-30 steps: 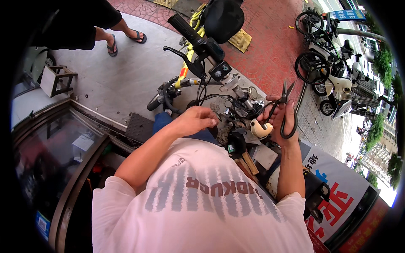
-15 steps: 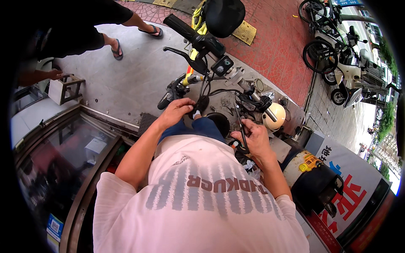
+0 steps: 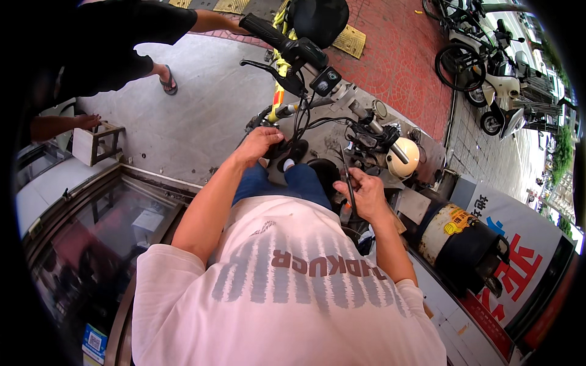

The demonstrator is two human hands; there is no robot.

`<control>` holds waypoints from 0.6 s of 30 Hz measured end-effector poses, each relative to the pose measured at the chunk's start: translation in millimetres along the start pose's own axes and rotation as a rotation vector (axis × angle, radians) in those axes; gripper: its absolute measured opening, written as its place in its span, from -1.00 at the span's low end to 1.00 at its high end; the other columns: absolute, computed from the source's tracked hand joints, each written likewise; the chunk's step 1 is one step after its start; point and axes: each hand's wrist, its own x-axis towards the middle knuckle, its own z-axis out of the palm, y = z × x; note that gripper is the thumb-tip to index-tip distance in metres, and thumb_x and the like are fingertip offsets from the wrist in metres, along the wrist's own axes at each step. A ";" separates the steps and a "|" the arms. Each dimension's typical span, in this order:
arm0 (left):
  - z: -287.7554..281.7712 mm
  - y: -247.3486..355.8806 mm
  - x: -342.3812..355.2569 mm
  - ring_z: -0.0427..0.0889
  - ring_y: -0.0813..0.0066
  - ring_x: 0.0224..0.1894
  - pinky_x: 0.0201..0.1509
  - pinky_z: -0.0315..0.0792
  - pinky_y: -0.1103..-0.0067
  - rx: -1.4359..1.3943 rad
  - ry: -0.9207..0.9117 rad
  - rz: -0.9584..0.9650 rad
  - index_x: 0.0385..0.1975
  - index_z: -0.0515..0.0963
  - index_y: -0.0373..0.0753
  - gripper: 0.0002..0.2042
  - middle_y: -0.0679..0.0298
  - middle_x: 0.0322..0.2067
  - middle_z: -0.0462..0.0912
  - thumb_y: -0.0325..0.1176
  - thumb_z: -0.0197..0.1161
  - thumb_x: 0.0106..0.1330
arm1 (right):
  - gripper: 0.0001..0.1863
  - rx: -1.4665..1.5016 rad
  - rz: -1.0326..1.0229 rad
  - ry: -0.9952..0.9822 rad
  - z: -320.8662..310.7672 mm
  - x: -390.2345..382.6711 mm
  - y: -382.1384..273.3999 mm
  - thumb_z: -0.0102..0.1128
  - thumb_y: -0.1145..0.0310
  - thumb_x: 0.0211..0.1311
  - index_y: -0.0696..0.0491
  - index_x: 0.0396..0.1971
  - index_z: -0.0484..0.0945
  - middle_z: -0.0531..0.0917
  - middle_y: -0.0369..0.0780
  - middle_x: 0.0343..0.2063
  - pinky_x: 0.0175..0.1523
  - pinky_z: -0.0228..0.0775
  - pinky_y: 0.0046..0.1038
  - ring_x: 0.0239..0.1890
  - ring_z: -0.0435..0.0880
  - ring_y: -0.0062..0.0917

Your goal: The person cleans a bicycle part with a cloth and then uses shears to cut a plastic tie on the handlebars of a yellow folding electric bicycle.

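Note:
My left hand is at the left of the hanging black cables, with thumb and fingers pressed together. What they hold, if anything, is too small to make out. On the right, my right hand is closed round a slim, dark, pointed tool, its tip facing away from me. In front of both hands stands an electric scooter or bike with a silver handlebar, a black grip, a brake lever and a small display. Its frame is partly wrapped in yellow.
A person in black stands at the far left, one arm reaching toward the grip, the other hand at a small stool. A cream helmet-like round thing lies right of the handlebar. A glass-topped case is left; a dark drum is right.
The other person's arm has come into view, stretched toward the handlebar grip, and one of their feet is no longer visible. My right hand keeps the tool, now more upright. The view has shifted slightly.

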 end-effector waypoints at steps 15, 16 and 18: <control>-21.6 -11.2 23.3 0.67 0.45 -0.25 -0.11 0.41 0.41 0.168 0.187 -0.300 -0.20 0.67 -0.14 -0.71 0.31 -0.32 0.77 -0.11 0.08 0.53 | -0.50 0.100 -0.023 -0.026 65.1 -10.9 16.5 0.50 -0.08 0.18 0.10 -0.25 0.68 0.52 -0.22 -0.69 -0.42 0.38 -0.30 -0.61 0.55 -0.30; -18.8 -16.4 17.2 0.67 0.46 -0.20 -0.08 0.43 0.43 0.155 0.178 -0.226 -0.15 0.68 -0.15 -0.72 0.29 -0.26 0.76 -0.14 0.08 0.53 | -0.50 0.119 -0.018 -0.037 70.1 -10.3 18.5 0.50 -0.08 0.19 0.11 -0.24 0.68 0.52 -0.21 -0.69 -0.42 0.38 -0.30 -0.60 0.55 -0.30; -15.7 -29.9 7.2 0.66 0.48 -0.09 -0.03 0.45 0.45 0.118 0.168 -0.069 -0.05 0.69 -0.19 -0.71 0.26 -0.13 0.75 -0.19 0.07 0.53 | -0.50 0.302 0.051 -0.118 85.6 -9.4 30.2 0.51 -0.03 0.21 0.17 -0.25 0.66 0.55 -0.24 -0.70 -0.45 0.39 -0.38 -0.65 0.56 -0.45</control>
